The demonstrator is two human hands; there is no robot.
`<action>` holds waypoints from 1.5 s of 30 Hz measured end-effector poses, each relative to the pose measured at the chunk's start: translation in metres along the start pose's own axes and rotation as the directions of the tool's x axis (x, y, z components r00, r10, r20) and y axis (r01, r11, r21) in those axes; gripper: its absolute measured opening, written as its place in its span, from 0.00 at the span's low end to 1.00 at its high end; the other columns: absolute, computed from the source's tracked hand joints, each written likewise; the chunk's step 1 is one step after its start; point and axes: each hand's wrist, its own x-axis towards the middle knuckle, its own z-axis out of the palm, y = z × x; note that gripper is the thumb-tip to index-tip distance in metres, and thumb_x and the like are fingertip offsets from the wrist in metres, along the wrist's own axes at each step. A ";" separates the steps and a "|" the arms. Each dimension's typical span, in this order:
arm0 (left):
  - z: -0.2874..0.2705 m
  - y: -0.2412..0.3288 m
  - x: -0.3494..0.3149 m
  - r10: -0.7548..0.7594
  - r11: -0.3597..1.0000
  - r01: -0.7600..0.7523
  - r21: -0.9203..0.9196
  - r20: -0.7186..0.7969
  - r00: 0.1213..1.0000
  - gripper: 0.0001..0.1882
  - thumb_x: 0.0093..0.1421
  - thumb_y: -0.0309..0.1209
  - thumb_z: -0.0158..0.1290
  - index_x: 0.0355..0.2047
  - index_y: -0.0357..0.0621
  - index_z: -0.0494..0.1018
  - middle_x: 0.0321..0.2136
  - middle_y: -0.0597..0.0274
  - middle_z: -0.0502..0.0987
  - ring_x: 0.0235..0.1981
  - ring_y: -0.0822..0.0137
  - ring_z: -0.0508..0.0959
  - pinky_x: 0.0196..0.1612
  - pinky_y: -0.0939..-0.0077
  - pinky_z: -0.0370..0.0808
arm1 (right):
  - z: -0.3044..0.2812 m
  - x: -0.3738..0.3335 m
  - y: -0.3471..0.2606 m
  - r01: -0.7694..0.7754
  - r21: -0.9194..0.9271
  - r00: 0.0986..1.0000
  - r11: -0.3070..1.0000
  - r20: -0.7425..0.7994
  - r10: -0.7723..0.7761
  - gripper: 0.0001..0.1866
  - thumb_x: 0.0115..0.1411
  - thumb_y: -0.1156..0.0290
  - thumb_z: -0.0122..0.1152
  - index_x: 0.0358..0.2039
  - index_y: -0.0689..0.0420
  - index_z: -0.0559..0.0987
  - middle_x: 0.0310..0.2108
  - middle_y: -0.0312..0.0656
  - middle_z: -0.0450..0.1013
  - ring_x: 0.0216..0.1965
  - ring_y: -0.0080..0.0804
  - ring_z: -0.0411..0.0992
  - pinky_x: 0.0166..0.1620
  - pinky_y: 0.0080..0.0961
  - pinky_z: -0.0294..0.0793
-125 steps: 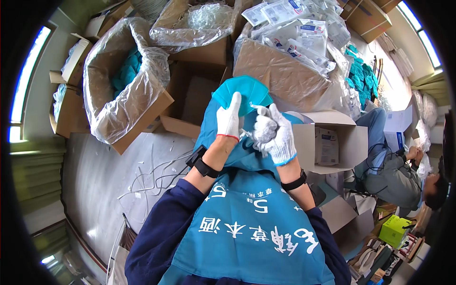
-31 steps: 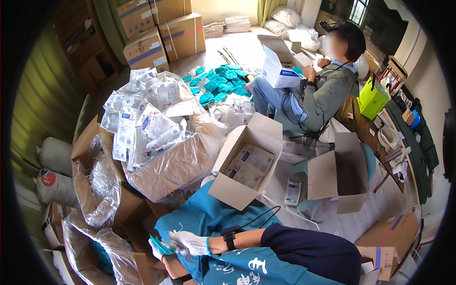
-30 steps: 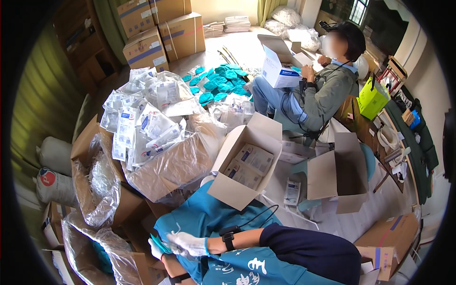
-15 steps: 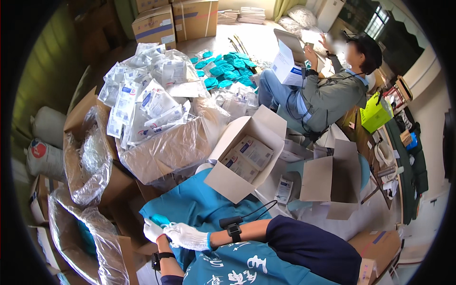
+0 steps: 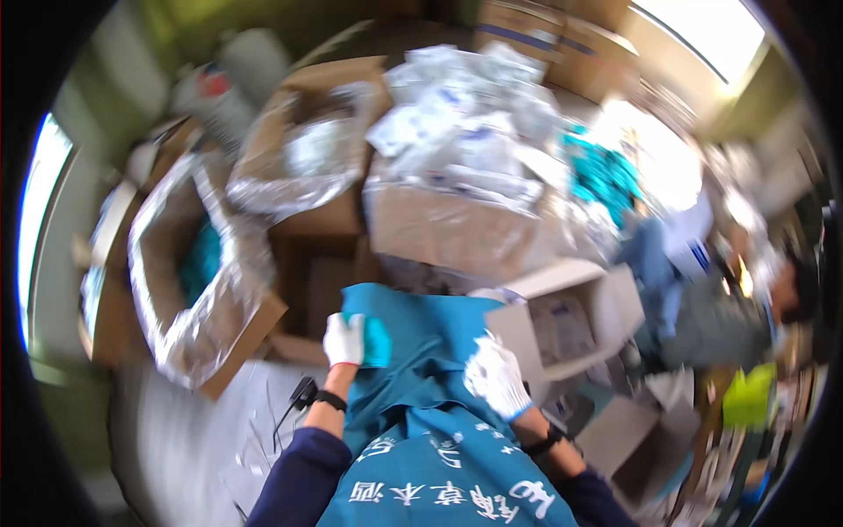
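Observation:
My left hand [image 5: 344,341], in a white knit glove, is closed on a small folded teal piece [image 5: 376,342]; blur hides what kind it is. Both are over the teal apron [image 5: 421,334] spread across my lap. On the other side of the lap, my right hand [image 5: 497,378], gloved too, has its fingers stretched out and nothing visible in them. Beside it stands an open white-lined carton [image 5: 518,338] with flat white packets [image 5: 562,325] inside. Left of my left hand is a plastic-lined box [image 5: 250,338] with teal material [image 5: 202,263] in it.
A large carton [image 5: 457,233] heaped with clear-wrapped packets [image 5: 465,132] stands ahead. Another plastic-lined box [image 5: 351,198] is left of it. Teal pieces [image 5: 601,171] lie in a pile behind. At the right sits a co-worker [image 5: 720,316]; an empty carton [image 5: 623,439] is nearer.
The view has swung left, blurring the picture. My hands, together before, are now apart: the left keeps the teal piece, while the right has moved off to the right.

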 end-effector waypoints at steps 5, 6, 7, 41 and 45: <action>-0.036 -0.019 -0.019 0.055 0.995 -0.033 -0.095 0.237 0.970 0.19 0.57 0.40 0.57 0.42 0.40 0.69 0.38 0.42 0.78 0.42 0.40 0.78 0.46 0.52 0.75 | -0.013 -0.003 0.044 -0.211 -0.550 0.853 0.808 -0.508 -0.123 0.21 0.73 0.59 0.48 0.23 0.54 0.66 0.13 0.35 0.62 0.12 0.23 0.61 0.17 0.21 0.59; -0.038 -0.037 -0.020 0.119 0.987 -0.088 -0.131 0.255 0.960 0.19 0.54 0.42 0.59 0.38 0.40 0.73 0.37 0.45 0.78 0.42 0.44 0.79 0.45 0.55 0.76 | -0.003 -0.006 0.038 -0.186 -0.541 0.887 0.820 -0.451 -0.097 0.22 0.73 0.59 0.48 0.21 0.54 0.66 0.13 0.35 0.62 0.11 0.23 0.62 0.17 0.21 0.59; -0.049 -0.037 -0.022 0.150 0.987 -0.128 -0.099 0.263 0.953 0.19 0.53 0.44 0.60 0.34 0.41 0.75 0.36 0.47 0.78 0.41 0.45 0.79 0.45 0.55 0.76 | 0.006 -0.007 0.033 -0.227 -0.559 0.881 0.798 -0.466 -0.075 0.25 0.73 0.58 0.47 0.18 0.53 0.64 0.12 0.34 0.60 0.11 0.23 0.60 0.16 0.21 0.59; -0.059 0.117 -0.046 0.735 0.441 0.140 -0.886 0.446 0.510 0.27 0.60 0.23 0.56 0.61 0.41 0.67 0.54 0.57 0.75 0.57 0.65 0.72 0.64 0.69 0.66 | 0.070 0.028 -0.024 0.115 -0.114 0.990 0.987 -0.073 -0.124 0.19 0.75 0.58 0.45 0.53 0.57 0.75 0.48 0.51 0.79 0.34 0.31 0.81 0.17 0.17 0.68; -0.070 0.119 -0.042 0.666 0.576 0.082 -0.814 0.525 0.529 0.16 0.69 0.35 0.54 0.52 0.39 0.75 0.43 0.59 0.80 0.45 0.69 0.77 0.54 0.73 0.74 | 0.066 0.026 -0.024 0.040 0.018 0.999 0.999 -0.032 -0.039 0.18 0.75 0.59 0.43 0.54 0.55 0.75 0.51 0.52 0.77 0.37 0.31 0.81 0.19 0.19 0.68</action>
